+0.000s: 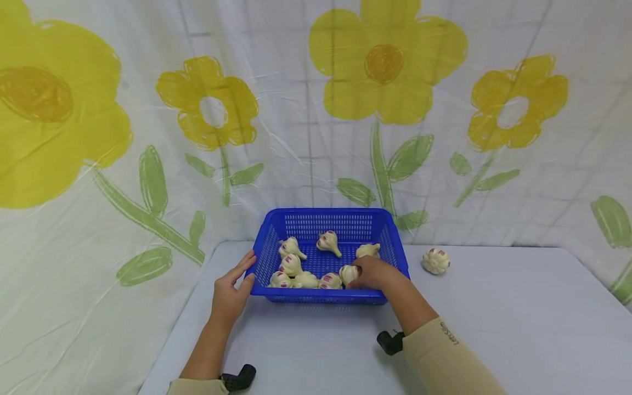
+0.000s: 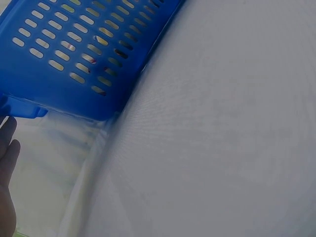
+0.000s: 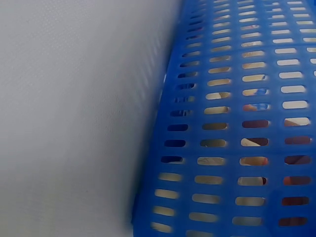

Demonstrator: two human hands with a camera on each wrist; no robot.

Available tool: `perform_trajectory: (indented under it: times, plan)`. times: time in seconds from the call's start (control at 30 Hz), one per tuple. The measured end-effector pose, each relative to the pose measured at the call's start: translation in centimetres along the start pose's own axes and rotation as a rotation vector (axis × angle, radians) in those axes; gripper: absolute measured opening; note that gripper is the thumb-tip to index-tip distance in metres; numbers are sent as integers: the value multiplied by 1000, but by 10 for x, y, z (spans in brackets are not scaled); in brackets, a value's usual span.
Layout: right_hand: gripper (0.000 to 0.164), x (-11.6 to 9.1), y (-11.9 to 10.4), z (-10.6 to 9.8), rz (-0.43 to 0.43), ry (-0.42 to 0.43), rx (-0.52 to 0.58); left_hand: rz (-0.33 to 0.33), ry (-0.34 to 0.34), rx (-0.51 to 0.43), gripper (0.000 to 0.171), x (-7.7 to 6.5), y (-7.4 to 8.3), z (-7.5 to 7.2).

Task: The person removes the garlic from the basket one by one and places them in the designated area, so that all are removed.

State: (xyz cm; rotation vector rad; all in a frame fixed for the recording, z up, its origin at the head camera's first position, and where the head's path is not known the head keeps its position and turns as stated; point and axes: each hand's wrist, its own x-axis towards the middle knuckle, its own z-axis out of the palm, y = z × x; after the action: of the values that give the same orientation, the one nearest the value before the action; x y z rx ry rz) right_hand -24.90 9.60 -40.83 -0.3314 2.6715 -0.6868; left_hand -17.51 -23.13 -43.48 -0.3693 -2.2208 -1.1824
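A blue plastic basket (image 1: pixel 321 292) with slotted walls holds several white garlic bulbs (image 1: pixel 291 265) with purplish marks. Most of them lie along its front and left side, and one bulb (image 1: pixel 328 243) sits toward the back. My right hand (image 1: pixel 373 273) reaches over the right front corner into the basket, its fingers around a garlic bulb (image 1: pixel 348 274) at the front. At the left rim, my left hand (image 1: pixel 232 296) rests its straight fingers against the basket's edge. In the right wrist view the slotted wall (image 3: pixel 232 118) hides the right hand.
One more garlic bulb (image 1: pixel 436 261) lies on the white-covered table (image 1: pixel 503 312), right of the basket. Behind the table hangs a white curtain (image 1: pixel 286 164) with yellow flowers. A black wrist device (image 1: pixel 390 343) is at the right sleeve, another (image 1: pixel 239 378) at the left.
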Motion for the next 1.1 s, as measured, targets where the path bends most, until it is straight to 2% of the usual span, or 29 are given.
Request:
perform_trajectory:
  times: [0.1,0.33,0.63,0.9,1.1]
  plan:
    - [63,1,0,0,4,17,31,-8,0,-3,36,0,0,0]
    - [62,2,-1,1,-5,47,66,6,6,-3,40,-5,-42,8]
    - [58,2,0,0,-66,155,57,0,0,-6,40,-5,-43,8]
    - [63,1,1,-3,-83,215,133,-21,-3,-9,39,-5,-41,8]
    - [70,-1,4,-5,-62,253,213,-25,-11,-5,39,-5,-39,7]
